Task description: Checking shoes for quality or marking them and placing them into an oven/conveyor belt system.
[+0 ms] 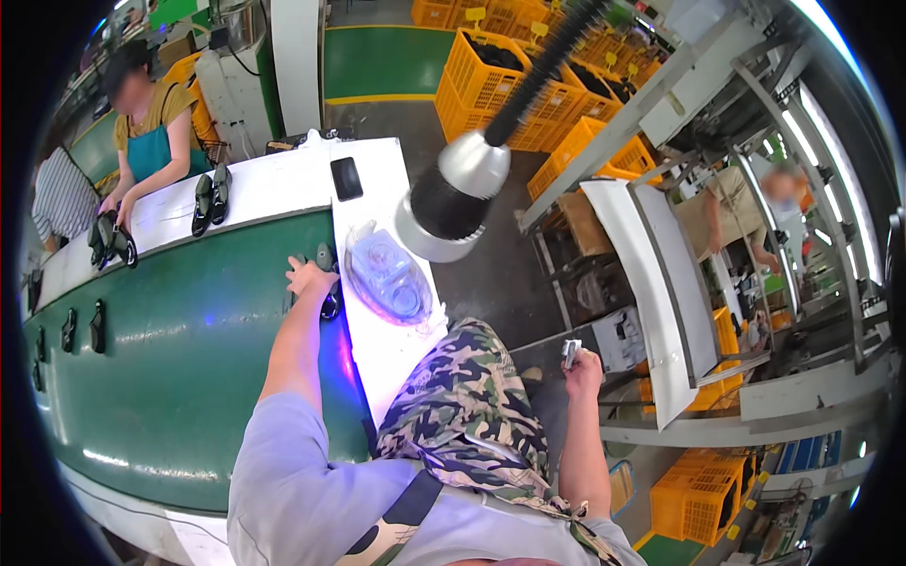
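Note:
My left hand (pixel 311 279) is closed over a pair of dark shoes (pixel 329 307) at the right edge of the green conveyor belt (pixel 208 368). It hides much of them; a grey-black end shows beyond the wrist. My right hand (pixel 584 372) hangs out to the right, away from the table, pinching a small silver-grey thing (pixel 571 352) whose kind I cannot make out. Just right of my left hand, a clear plastic bag (pixel 389 278) with round bluish shapes inside lies on the white tabletop (pixel 377 377).
A black phone (pixel 346 178) lies on the far tabletop. Overhead hangs a black-and-silver fixture (pixel 453 198). A co-worker (pixel 151 132) handles dark shoes across the belt, beside another pair (pixel 210 200). More shoes (pixel 98 326) rest on the belt. Yellow crates (pixel 481 85) stand beyond; a white panel (pixel 651 302) stands right.

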Demonstrator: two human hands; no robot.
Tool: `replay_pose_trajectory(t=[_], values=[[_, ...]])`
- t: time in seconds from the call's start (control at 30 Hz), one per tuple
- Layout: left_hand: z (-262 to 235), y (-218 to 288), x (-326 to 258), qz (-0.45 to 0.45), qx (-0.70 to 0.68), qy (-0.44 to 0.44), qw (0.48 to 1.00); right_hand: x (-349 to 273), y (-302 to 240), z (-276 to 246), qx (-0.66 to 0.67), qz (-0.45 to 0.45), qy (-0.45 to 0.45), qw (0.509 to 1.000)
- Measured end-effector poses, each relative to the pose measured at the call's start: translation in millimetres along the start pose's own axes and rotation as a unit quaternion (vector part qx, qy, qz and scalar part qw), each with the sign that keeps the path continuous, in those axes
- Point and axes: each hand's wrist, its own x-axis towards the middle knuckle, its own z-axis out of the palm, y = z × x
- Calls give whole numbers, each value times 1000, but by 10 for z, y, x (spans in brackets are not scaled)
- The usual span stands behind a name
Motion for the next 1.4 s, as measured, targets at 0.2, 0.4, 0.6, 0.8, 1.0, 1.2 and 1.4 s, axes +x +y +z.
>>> replay_pose_trajectory(t=[0.2,0.4,0.6,0.8,1.0,1.2,1.4], values=[[-33,-293,254,91,73,-98,988,136,33,889,-9,3,-78,997],[-246,-1173,106,360,202,-161,897,194,413,1861,-144,-12,-174,974],[-538,-2558,15,723,347,-138,582,95,1014,2629,-310,-124,-295,895],[-966,-3572,-159,651,465,-170,575,-263,1247,3009,-530,-324,-298,725],[-1114,-3651,-420,612,444,-164,634,-253,1336,3076,-548,-444,-330,627],[-544,-3427,-558,318,123,92,936,-267,1381,3152,-587,-452,-341,579],[-219,-3095,-91,-115,0,47,992,-277,1447,3179,-590,-480,-357,542]])
